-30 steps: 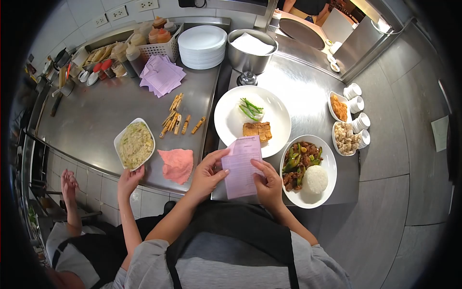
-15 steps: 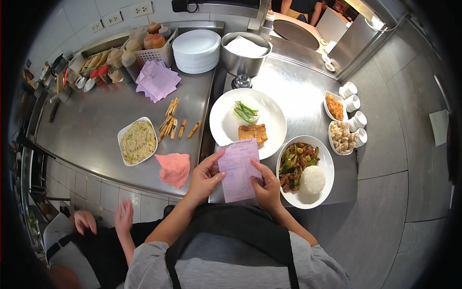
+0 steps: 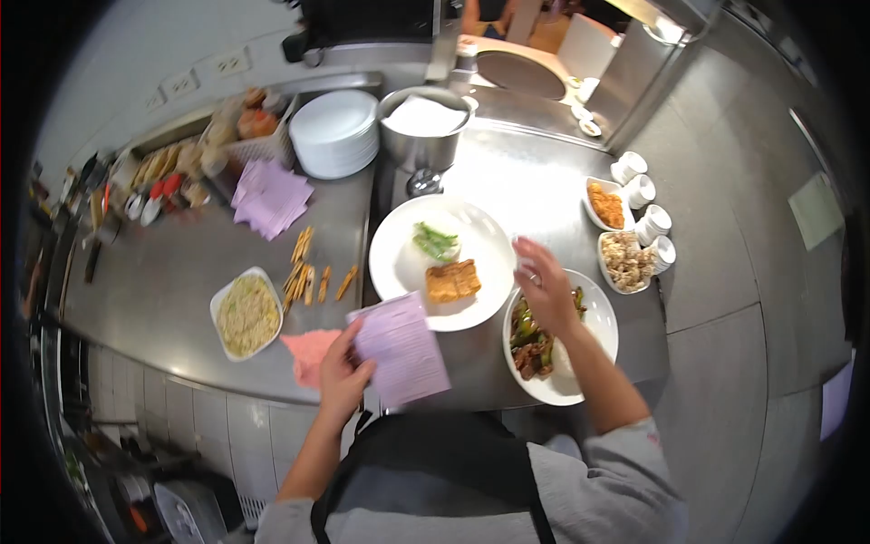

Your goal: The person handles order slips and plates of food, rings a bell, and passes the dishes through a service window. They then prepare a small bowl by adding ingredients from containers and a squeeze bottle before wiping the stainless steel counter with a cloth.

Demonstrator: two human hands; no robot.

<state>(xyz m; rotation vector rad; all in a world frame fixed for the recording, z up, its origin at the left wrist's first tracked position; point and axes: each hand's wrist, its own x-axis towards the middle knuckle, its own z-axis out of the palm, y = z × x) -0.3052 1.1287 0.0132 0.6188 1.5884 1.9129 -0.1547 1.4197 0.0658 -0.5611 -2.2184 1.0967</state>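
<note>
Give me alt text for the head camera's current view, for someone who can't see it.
A person's left hand holds a lined purple paper slip over a steel counter, their open right hand above an oval white plate of brown and green food. Beside it, a round white plate carries golden-brown pieces and greens; left, a squarish white bowl holds pale food.

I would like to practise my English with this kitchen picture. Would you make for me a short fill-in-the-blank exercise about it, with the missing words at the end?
The person holds the purple paper slip in the ____ hand.
In the picture, the steel pot stands to the ____ of the stacked plates.
Beside the stacks of white cups stand ____ small dishes of food.
The crumpled cloth on the counter is coloured ____.
Missing words: left; right; two; pink.
</note>
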